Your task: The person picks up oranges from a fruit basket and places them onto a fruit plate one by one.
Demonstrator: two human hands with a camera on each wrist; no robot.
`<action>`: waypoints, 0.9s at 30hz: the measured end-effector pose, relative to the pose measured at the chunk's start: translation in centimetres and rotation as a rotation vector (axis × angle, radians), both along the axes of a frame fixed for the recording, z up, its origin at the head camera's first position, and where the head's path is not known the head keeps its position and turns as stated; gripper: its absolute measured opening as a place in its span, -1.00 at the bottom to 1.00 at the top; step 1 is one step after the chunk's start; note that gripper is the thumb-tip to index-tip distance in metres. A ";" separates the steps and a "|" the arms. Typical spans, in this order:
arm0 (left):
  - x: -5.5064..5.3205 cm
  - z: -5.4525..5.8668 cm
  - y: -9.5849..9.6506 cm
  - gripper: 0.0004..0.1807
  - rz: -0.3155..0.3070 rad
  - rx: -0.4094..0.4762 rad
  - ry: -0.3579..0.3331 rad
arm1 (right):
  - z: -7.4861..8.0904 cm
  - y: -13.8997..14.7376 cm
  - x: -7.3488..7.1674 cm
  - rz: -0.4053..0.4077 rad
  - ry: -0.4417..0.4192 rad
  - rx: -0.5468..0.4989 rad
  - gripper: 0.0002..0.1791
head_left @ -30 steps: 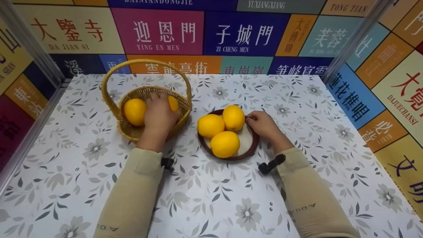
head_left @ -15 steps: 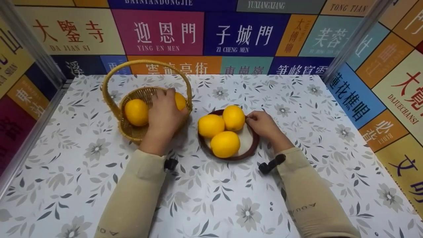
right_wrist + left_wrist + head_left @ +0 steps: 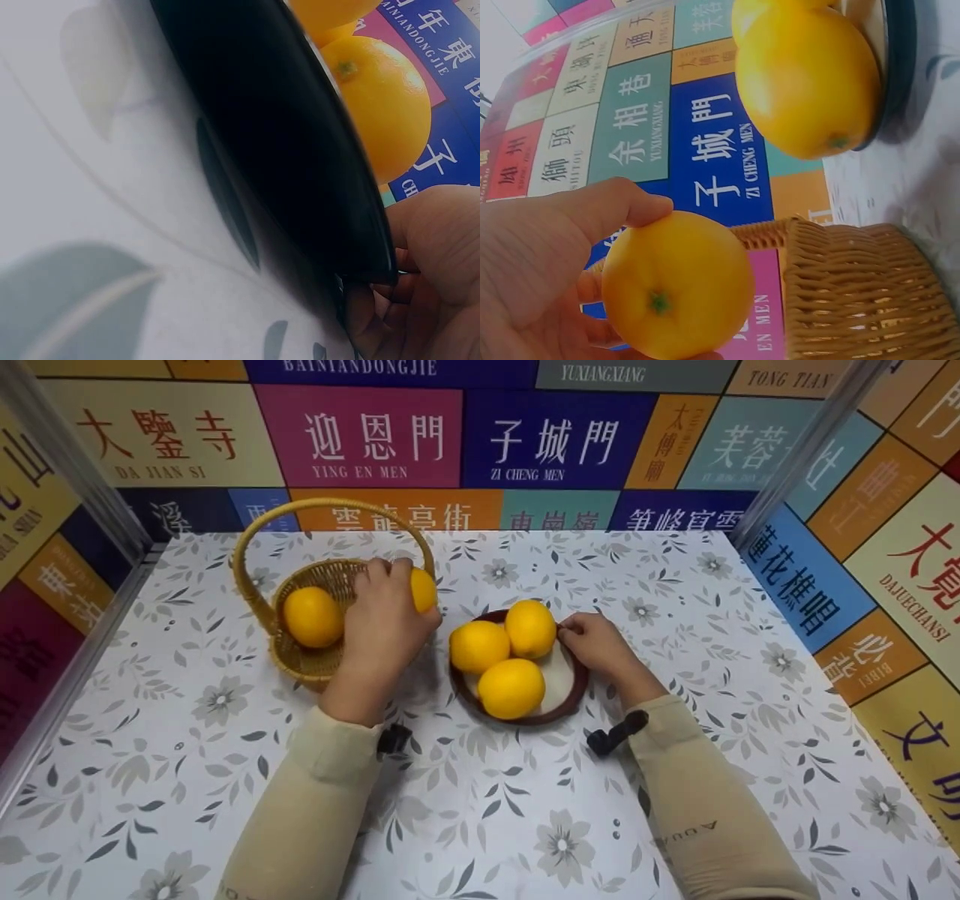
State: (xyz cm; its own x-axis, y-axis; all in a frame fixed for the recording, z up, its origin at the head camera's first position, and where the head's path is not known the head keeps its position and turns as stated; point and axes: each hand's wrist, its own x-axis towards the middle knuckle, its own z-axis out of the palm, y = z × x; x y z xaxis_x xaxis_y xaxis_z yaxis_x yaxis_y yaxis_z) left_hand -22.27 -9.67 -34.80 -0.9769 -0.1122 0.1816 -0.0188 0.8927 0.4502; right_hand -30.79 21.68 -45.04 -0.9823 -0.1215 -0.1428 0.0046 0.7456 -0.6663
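Observation:
My left hand (image 3: 382, 634) grips an orange (image 3: 679, 289) over the right side of a wicker basket (image 3: 298, 664). Thumb and fingers wrap the fruit in the left wrist view, with the basket's woven wall beside it. Another orange (image 3: 312, 617) lies inside the basket, at the left. To the right stands a round, dark-rimmed plate (image 3: 559, 682) with a pale inside, bearing three oranges (image 3: 511, 688) grouped toward its left. My right hand (image 3: 600, 643) pinches the plate's right rim; in the right wrist view the thumb lies on top and fingers curl beneath the edge.
The basket's tall arched handle (image 3: 330, 502) rises above its opening, behind my left hand. A floral cloth (image 3: 487, 802) covers the table. Panels with printed characters (image 3: 555, 439) stand along the back and both sides.
My left hand has lifted the orange and shifted right, toward the basket's right rim. More of the orange left in the basket shows. The right hand and the plate stay put.

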 end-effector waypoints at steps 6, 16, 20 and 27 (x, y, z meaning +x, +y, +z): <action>0.6 0.3 0.7 -0.27 -0.022 -0.004 0.038 | -0.1 0.1 0.0 -0.001 0.001 -0.003 -0.66; 1.1 0.6 2.0 -0.22 -0.064 0.000 0.038 | -0.1 0.1 -0.1 0.006 0.012 0.007 -0.64; 1.3 0.5 2.8 -0.26 -0.081 -0.009 0.053 | -0.1 0.1 -0.1 0.024 0.042 0.025 -0.64; 1.6 0.5 4.4 -0.29 -0.127 -0.024 0.060 | -0.1 0.1 0.0 0.025 0.053 0.027 -0.65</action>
